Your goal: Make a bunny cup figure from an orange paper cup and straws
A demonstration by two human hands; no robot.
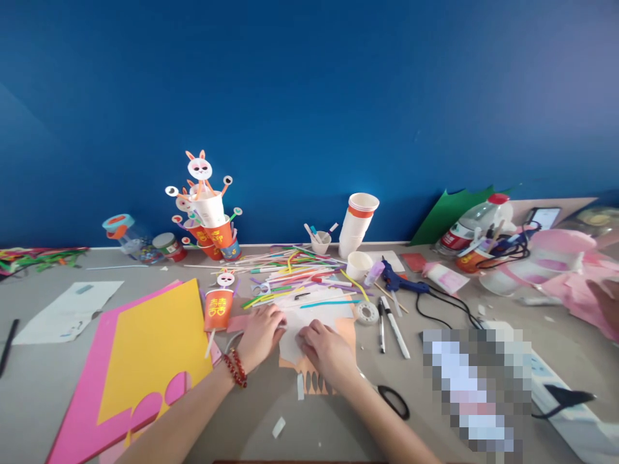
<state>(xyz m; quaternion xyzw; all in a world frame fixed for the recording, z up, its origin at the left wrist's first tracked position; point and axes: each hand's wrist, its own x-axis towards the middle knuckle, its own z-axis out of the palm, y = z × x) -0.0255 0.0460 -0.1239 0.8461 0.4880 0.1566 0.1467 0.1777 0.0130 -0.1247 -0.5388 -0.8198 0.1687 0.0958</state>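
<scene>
Landmark: tape roll [367,312]. White paper [291,341] sits left of it, over peach paper [345,332] whose cut fringe points toward the person. Left hand [264,332] and right hand [326,351] apart from each other, both on the white paper, fingers bent; can't tell if either pinches an edge or just presses.

Step looks like steadying or shaping the sheet. To do it well: keep both hands low, light and even pressure, work outward from the middle, no dragging, or the peach layer may slip or crease. Watch the fringe tips, likely to bend under the right wrist.

Blue strip [331,302], just left of the tape roll and a bit behind, best kept out from under the fingers. Scissors [405,407], nearer the person than the tape roll, partly hidden by the right forearm: mind the blades.
</scene>
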